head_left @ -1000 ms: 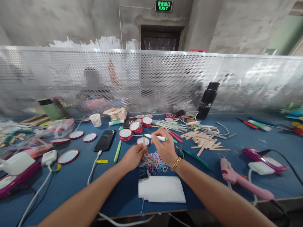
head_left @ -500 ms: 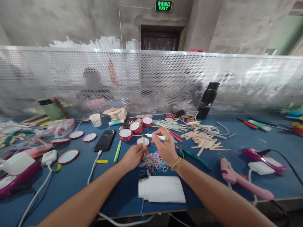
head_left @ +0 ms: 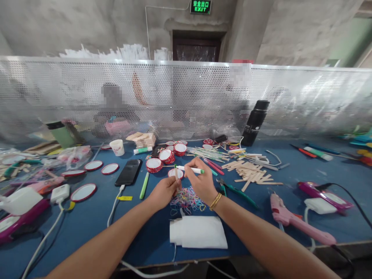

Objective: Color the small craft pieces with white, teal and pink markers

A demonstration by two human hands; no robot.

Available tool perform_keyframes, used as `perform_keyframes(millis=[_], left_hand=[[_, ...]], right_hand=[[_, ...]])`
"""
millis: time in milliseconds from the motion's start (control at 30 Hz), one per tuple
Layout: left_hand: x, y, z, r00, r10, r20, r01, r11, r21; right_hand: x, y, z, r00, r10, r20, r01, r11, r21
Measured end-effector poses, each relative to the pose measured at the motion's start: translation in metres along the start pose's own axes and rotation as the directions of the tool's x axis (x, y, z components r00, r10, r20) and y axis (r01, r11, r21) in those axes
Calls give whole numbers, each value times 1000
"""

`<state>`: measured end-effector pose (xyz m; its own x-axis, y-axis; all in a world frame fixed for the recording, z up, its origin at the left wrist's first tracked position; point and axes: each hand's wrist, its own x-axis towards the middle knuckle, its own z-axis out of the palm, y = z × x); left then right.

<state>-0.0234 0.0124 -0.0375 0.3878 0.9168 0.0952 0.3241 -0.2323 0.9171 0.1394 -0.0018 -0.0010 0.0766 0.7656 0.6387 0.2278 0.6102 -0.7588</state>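
My left hand (head_left: 164, 192) pinches a wooden craft stick (head_left: 176, 173) upright, its top end coloured green. In my right hand (head_left: 200, 182) is a white marker (head_left: 188, 169) with a green end, held like a pen; its tip meets the stick's top. Below the hands lies a heap of colourful small rubber bands (head_left: 187, 199). Just behind the stick sits a round red-rimmed disc (head_left: 179, 175), partly hidden. A folded white cloth (head_left: 200, 232) rests near the table's front edge. A green marker (head_left: 144, 186) lies left of my left hand.
Loose craft sticks (head_left: 252, 170) and green-handled pliers (head_left: 241, 194) lie to the right, with a pink glue gun (head_left: 299, 221) farther out. On the left are a black phone (head_left: 128, 172) and a paper cup (head_left: 117, 147). A black bottle (head_left: 255, 123) stands before the perforated metal screen (head_left: 180, 97).
My right hand has shifted slightly left, bringing the marker's tip from beside the stick to its top. My left hand stays nearly still. A blurred patch now shows above the screen at right.
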Motion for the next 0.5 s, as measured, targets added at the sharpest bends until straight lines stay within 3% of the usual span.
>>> perform_keyframes(millis=[500], left_hand=[[1, -3, -1, 1000, 11, 11, -11, 1000, -4]], right_hand=[[0, -3, -1, 1000, 8, -21, -8, 1000, 11]])
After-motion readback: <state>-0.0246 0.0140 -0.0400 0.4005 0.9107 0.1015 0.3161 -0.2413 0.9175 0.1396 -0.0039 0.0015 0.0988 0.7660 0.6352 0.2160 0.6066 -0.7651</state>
